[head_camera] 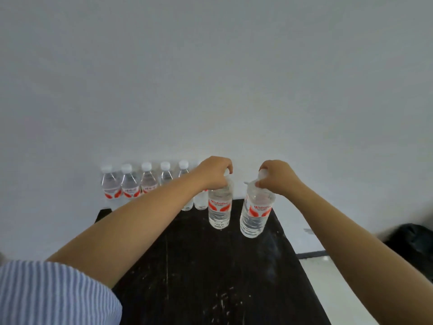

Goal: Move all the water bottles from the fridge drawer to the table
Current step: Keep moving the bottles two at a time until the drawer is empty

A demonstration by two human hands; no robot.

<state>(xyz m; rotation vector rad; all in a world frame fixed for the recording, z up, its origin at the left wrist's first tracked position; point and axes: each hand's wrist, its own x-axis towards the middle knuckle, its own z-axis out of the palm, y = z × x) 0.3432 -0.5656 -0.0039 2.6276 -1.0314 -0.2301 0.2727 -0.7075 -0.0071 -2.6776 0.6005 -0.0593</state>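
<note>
The one camera sits on my head, looking forward and down along my arms. The wall (pixel 210 66) fills the upper half of the frame; the black bench (pixel 210 266) runs close below, lower centre.

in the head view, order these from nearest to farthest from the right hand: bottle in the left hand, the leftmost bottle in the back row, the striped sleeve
From the right hand:
1. Bottle in the left hand, just to its left over the table.
2. Leftmost bottle in the back row, at the wall, far left.
3. Striped sleeve, bottom left, at the person's shoulder.
</note>
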